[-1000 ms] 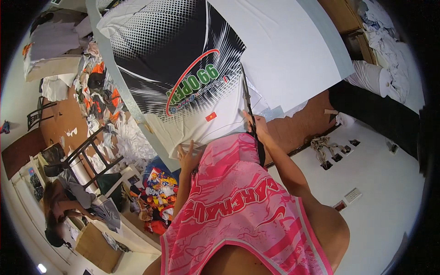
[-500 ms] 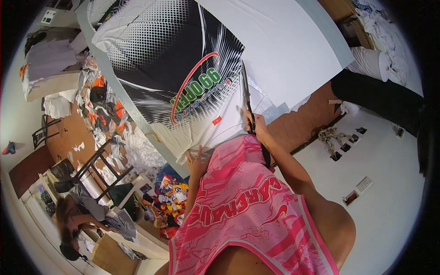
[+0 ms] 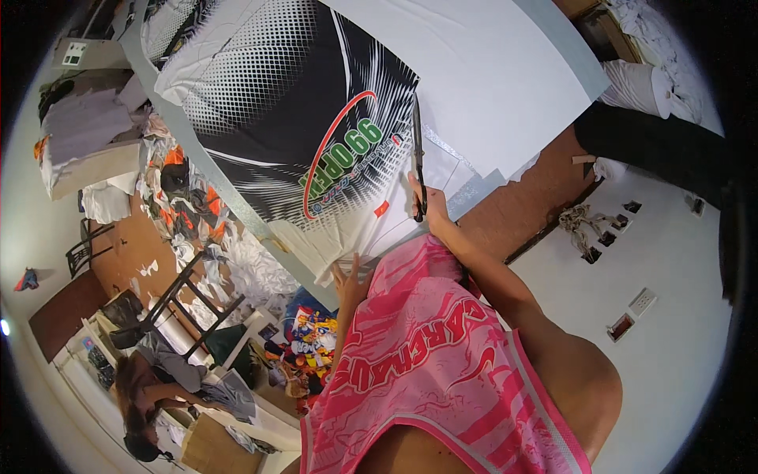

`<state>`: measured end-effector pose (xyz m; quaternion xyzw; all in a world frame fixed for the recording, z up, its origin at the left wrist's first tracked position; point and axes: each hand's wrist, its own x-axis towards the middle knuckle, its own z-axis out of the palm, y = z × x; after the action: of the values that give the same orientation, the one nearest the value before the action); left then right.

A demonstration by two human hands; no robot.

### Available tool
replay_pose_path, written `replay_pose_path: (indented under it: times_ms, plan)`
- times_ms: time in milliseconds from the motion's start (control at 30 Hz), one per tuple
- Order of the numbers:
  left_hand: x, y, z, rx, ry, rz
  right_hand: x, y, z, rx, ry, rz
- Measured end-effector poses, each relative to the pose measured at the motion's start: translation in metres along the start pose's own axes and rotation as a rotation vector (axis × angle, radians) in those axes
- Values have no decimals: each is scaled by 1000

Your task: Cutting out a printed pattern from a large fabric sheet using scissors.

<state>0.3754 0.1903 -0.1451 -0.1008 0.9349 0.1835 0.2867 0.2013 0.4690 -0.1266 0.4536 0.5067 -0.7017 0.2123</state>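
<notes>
A large printed fabric panel [image 3: 292, 134], black and white with a green-and-red graphic, lies across the table. Its near end is white and creased, with a small red tag [image 3: 382, 208]. My right hand [image 3: 430, 207] grips the black handles of long scissors [image 3: 418, 142]. The blades point away from me along the panel's right edge and look nearly closed. At the near left corner, my left hand [image 3: 347, 278] holds the panel's white edge, with folds running toward the fingers. Part of that grip is hidden.
White sheet material [image 3: 489, 71] covers the table's right side. Cloth scraps [image 3: 178, 197] cover the floor at left, beside a dark metal frame [image 3: 189, 296]. Another person [image 3: 146, 387] works at lower left. A dark roll [image 3: 655, 150] and wall sockets [image 3: 643, 300] are at right.
The view has shifted slightly. My right hand and the scissors have moved a little left and away from me, closer in against the panel. My left hand keeps its place at the corner.
</notes>
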Motion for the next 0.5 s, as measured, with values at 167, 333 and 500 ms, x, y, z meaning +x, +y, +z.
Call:
replay_pose_path:
  times_ms: [167,333,500]
  plan:
    - [0,-8,1,-8,-34,20,5,-1,26,77,-4,-25]
    - [0,-12,-2,-34,-32,72,4,1,51,195,-3,-14]
    - [-1,-12,-7,-19,-61,77,13,-1,79,271,66,15]
